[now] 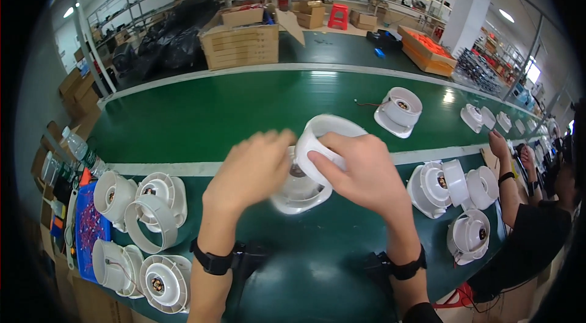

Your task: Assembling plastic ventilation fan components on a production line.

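White ring (307, 143) tilted over white base (298, 199) on green bench (293, 250), between hands. Right hand (361, 167) grips ring wall. Left hand (253, 167) blurred just beside, fingers bent; can't tell if gripping.

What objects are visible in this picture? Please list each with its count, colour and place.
Conveyor belt: one, green, middle
Worktable: one, dark green, near side
Plastic ring: one, white, centre, held
Plastic base: one, white, below it, blurred
Motor housings: several, white, on belt and both table sides
Loose ring: one, white, left
Parts tray: one, blue, far left
Bottles: two, clear, far left
Open carton: one, brown, behind belt
Orange-filled carton: one, brown, back right
Plastic sheeting: uncounted, black, back left
Stool: one, red, back centre
Co-worker: at least one, dark clothing, right
Wristbands: two, black, wearer's wrists
Left hand: one, bare, near base
Right hand: one, bare, gripping ring
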